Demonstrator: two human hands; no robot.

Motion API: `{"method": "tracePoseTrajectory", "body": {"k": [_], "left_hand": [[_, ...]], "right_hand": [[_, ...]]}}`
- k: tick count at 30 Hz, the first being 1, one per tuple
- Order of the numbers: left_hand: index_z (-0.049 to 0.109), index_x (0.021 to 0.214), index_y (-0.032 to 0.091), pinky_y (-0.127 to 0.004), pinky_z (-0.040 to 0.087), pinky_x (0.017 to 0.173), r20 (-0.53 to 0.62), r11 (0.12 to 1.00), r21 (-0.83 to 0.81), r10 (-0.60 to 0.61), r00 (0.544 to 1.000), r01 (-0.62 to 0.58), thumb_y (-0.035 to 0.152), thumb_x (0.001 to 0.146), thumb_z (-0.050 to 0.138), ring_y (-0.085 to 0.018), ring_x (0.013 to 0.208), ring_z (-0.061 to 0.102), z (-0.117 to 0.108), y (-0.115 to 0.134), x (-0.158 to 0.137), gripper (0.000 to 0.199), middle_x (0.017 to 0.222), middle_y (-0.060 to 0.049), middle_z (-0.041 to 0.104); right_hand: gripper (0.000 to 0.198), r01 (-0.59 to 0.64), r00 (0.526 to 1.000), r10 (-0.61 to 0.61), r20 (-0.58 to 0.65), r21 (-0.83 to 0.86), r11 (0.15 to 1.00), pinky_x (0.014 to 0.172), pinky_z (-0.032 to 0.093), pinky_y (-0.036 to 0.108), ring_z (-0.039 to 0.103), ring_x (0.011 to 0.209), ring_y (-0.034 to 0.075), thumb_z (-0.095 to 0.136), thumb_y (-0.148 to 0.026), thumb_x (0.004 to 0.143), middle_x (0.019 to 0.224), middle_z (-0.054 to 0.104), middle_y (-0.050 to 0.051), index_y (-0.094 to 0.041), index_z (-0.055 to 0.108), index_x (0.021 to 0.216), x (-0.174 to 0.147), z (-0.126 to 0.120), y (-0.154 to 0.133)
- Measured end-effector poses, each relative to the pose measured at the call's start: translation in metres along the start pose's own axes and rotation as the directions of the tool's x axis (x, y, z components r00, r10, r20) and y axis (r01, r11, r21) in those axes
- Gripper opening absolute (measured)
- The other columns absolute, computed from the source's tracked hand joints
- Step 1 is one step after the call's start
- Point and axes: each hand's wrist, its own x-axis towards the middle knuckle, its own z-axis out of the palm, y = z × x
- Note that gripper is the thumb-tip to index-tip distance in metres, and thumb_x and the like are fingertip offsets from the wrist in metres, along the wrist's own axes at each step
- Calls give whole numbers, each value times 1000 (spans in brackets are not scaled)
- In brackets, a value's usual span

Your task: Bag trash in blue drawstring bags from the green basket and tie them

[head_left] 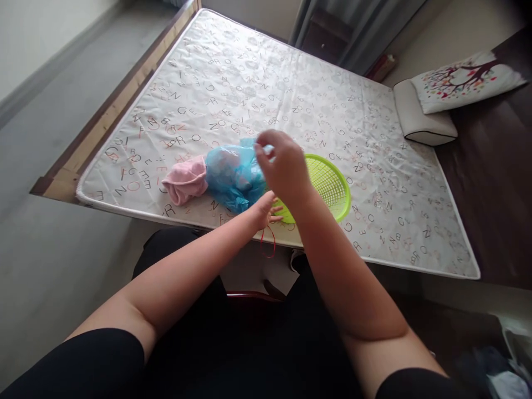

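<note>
My right hand (pixel 285 163) is raised over the mattress, its thumb and forefinger curled towards each other; anything between them is too small or blurred to make out. Lower down, my left hand (pixel 267 211) has its fingers apart beside the green mesh basket (pixel 346 194), partly in front of its left side. A thin red string (pixel 273 249) hangs in a loop just below the left fingers; whether they grip it is unclear. To the left lies a crumpled blue plastic bag (pixel 226 177) with roundish contents, and against it a pink cloth (pixel 187 180).
Everything lies on a letter-printed mattress (pixel 249 83) with a wooden bed frame (pixel 112 102) along its left. A cream cushion (pixel 419 113) and a tree-print pillow (pixel 469 83) rest at the right. A dark cabinet (pixel 326 36) stands behind, beside a grey curtain (pixel 374 27).
</note>
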Motion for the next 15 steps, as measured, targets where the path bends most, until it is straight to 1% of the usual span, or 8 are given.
{"method": "tracePoseTrajectory", "body": {"k": [1, 3, 6, 8, 10, 12, 14, 15], "left_hand": [[66, 116, 27, -48, 61, 102, -49, 1000, -20, -6, 999, 5, 47, 88, 67, -35, 136, 63, -4, 2, 4, 34, 150, -11, 65], [64, 109, 24, -42, 60, 100, -178, 1000, -8, -1, 984, 0, 37, 89, 63, -31, 131, 66, -12, 5, 14, 24, 145, -13, 67], [63, 109, 21, -40, 59, 97, -300, 956, 292, 114, 947, -23, 26, 89, 61, -29, 121, 70, -27, 5, 29, 20, 138, -16, 69], [64, 112, 20, -43, 56, 102, -308, 869, 495, 195, 931, -18, 23, 88, 65, -32, 122, 69, -36, 1, 36, 24, 137, -18, 69], [66, 117, 19, -47, 51, 111, -237, 706, 708, 258, 937, -16, 22, 84, 73, -37, 128, 66, -44, -6, 39, 33, 136, -20, 69], [68, 126, 20, -50, 47, 115, -131, 421, 907, 276, 952, 3, 24, 79, 83, -42, 132, 63, -51, -15, 38, 49, 140, -21, 66], [70, 130, 21, -53, 46, 115, -112, 163, 984, 244, 963, 73, 24, 73, 89, -46, 134, 61, -57, -24, 37, 60, 145, -23, 63], [72, 126, 21, -54, 46, 114, -146, 118, 986, 232, 962, 121, 21, 71, 90, -48, 135, 60, -59, -28, 37, 59, 144, -23, 63]], "right_hand": [[24, -71, 994, 70, -87, -15, 997, 96, 57, 38, 68, 100, 20, 44, -25, 109, 111, 71, 7, -22, 67, 114, -20, -14, 11], [27, -240, 939, 227, -260, -21, 971, 92, 59, 39, 69, 95, 20, 40, -29, 110, 107, 71, 7, -25, 67, 110, -59, -34, 31], [29, -371, 832, 334, -443, 3, 929, 87, 61, 40, 70, 91, 20, 37, -31, 109, 102, 71, 7, -26, 66, 107, -98, -48, 58], [27, -374, 815, 323, -481, -12, 927, 88, 61, 41, 70, 93, 21, 39, -31, 107, 101, 71, 7, -25, 65, 104, -107, -53, 75], [24, -356, 829, 300, -472, -32, 934, 90, 60, 42, 70, 97, 22, 43, -29, 105, 100, 71, 7, -25, 66, 101, -108, -58, 93], [21, -356, 838, 306, -451, -28, 934, 94, 60, 43, 70, 101, 23, 45, -26, 103, 102, 71, 8, -25, 66, 101, -108, -62, 109], [21, -376, 836, 339, -431, -2, 927, 96, 59, 44, 69, 103, 23, 46, -24, 102, 103, 71, 8, -25, 67, 102, -109, -64, 122], [21, -386, 836, 357, -417, 16, 922, 97, 59, 45, 69, 103, 23, 46, -24, 102, 103, 70, 8, -25, 67, 102, -110, -64, 128]]}}
